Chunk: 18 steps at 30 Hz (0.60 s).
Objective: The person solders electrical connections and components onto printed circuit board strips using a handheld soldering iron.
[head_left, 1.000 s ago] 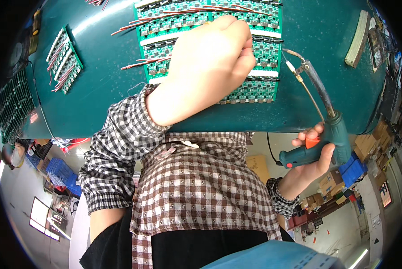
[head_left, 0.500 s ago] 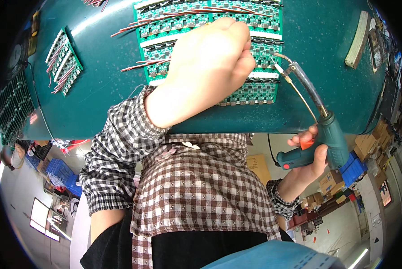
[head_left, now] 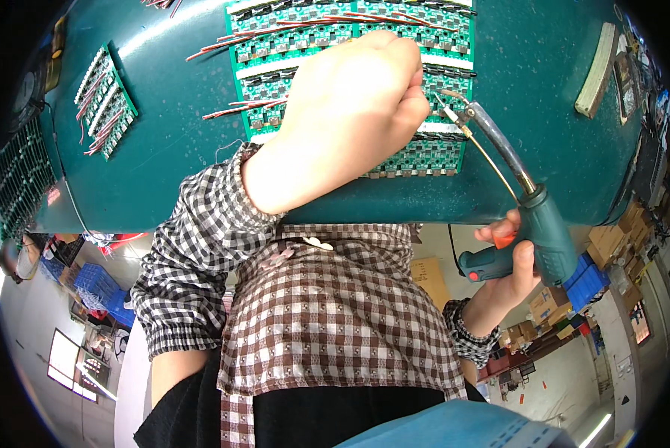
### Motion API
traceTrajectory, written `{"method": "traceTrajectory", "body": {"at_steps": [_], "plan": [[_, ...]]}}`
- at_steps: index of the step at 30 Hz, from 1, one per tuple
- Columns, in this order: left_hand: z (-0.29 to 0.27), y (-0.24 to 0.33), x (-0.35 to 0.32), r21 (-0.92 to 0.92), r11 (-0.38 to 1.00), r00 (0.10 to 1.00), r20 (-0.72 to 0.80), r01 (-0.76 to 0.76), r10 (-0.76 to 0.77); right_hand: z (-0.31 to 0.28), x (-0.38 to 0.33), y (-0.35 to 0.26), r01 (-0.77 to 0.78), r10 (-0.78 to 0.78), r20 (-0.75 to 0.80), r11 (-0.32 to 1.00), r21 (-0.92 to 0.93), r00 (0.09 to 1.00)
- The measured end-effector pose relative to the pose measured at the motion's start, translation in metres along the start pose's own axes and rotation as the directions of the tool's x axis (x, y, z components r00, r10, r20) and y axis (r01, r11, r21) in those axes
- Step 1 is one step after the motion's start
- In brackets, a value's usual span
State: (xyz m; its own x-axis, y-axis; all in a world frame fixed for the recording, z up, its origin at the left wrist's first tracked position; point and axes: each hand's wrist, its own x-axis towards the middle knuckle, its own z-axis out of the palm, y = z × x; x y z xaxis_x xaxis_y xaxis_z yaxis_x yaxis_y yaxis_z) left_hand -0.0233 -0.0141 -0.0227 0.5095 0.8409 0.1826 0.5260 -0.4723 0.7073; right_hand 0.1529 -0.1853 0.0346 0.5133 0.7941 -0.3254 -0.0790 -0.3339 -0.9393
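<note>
A large panel of green circuit boards (head_left: 417, 158) lies on the bench in front of me. My left hand (head_left: 350, 112) reaches over its middle, thumb and fingers closed together; whatever they pinch is hidden beneath the hand. Red, white and black wires (head_left: 245, 108) stick out past the panel's left edge. My right hand (head_left: 510, 282) is wrapped round the handle of a dark green soldering gun (head_left: 550, 235), by its orange trigger. The gun's bent metal tube and thin feed tube point up and left, their tips over the panel's right part, just right of my left fingers.
A smaller board piece with wires (head_left: 109, 101) lies on the green bench (head_left: 178, 164) at the left. Farther left is a stack of dark green boards (head_left: 25, 175). A pale bar (head_left: 596, 71) lies at the right. A dark cord (head_left: 64, 175) crosses the left side.
The soldering gun has shifted slightly left with my right hand, bringing its tip closer to my left fingers. My left hand has barely moved.
</note>
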Motion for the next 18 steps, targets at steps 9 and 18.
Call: {"method": "traceTrajectory", "body": {"at_steps": [9,18], "plan": [[0.0019,-0.0016,0.0005,-0.001,1.000,0.999,-0.028,-0.026,0.026,0.0006,0.0008,0.0001,0.027,-0.027,0.019,0.999,-0.017,0.999],[0.0019,-0.0014,0.0011,-0.002,1.000,0.999,-0.032,-0.027,0.027,0.0021,0.0001,0.0000,0.051,-0.050,0.020,0.998,-0.048,0.999]]}}
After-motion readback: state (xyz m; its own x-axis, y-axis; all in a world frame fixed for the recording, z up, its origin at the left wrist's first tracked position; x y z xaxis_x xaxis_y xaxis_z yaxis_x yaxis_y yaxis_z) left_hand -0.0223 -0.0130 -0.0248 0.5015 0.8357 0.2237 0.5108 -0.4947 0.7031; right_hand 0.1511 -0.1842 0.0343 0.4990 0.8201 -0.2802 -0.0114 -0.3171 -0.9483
